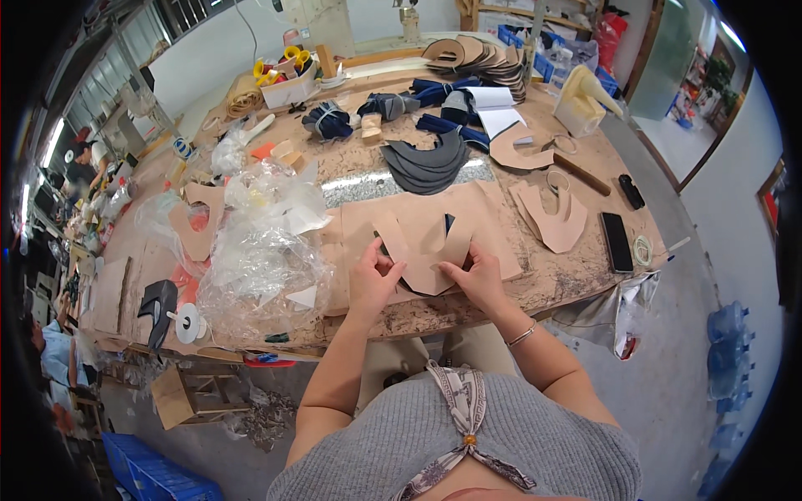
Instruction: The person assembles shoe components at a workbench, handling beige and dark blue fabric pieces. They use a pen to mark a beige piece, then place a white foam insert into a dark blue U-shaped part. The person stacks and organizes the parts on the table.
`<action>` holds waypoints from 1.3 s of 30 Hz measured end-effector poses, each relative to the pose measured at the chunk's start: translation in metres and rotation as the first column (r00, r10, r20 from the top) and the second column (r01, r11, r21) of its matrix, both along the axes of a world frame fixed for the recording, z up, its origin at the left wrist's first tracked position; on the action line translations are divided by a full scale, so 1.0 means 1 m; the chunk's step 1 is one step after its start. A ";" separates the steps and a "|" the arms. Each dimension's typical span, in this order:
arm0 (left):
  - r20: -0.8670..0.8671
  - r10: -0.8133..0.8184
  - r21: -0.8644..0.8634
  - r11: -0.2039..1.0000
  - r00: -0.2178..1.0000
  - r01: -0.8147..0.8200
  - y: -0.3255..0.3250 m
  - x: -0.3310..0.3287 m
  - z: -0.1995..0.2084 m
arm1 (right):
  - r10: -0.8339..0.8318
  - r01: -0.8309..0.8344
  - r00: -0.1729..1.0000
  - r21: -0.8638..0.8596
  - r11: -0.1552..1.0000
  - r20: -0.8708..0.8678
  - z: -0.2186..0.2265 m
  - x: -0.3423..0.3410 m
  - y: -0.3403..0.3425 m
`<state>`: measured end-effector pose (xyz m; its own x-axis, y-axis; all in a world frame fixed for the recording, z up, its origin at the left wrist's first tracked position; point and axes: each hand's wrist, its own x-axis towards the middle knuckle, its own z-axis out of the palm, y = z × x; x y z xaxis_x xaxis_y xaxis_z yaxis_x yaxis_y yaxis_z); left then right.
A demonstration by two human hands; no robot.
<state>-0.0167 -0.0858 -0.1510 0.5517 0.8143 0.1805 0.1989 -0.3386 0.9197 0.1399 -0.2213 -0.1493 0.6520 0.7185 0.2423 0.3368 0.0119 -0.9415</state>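
A tan U-shaped pattern piece [423, 274] lies in front of me on a flat tan sheet [359, 219]. A dark edge shows beneath its curved bottom, apparently a dark piece under it. My left hand [373, 280] pinches its left side between thumb and fingers. On the opposite side my right hand [479, 274] is closed on the edge, thumb on top. Just beyond the sheet is a fanned stack of dark grey curved pieces [426, 160]. Another tan U-shaped piece [555, 219] rests to the right.
Crumpled clear plastic bags [267, 238] cover the table left of my hands. A black phone [616, 242] lies near the right edge. Dark blue bundles [327, 121], a white notepad [494, 108] and stacked tan pieces [480, 58] stand farther back. People work at far left.
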 end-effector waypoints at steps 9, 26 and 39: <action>-0.006 0.006 -0.019 1.000 1.000 -0.006 -0.001 0.001 0.005 | -0.048 0.053 0.977 -0.022 0.998 0.207 -0.008 0.000 0.002; -0.036 -0.057 -0.016 0.998 0.998 0.056 0.060 0.016 0.009 | -0.018 0.066 0.909 -0.101 0.993 0.416 0.005 -0.005 0.000; -0.303 0.071 0.220 0.975 0.950 -0.002 0.058 0.027 0.019 | 0.060 0.042 0.910 -0.233 0.972 0.411 0.006 -0.002 -0.001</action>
<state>0.0099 -0.0274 -0.1318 0.5787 0.7956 0.1793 0.4762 -0.5081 0.7177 0.1376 -0.2219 -0.1438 0.5230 0.7925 0.3137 0.6957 -0.1842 -0.6943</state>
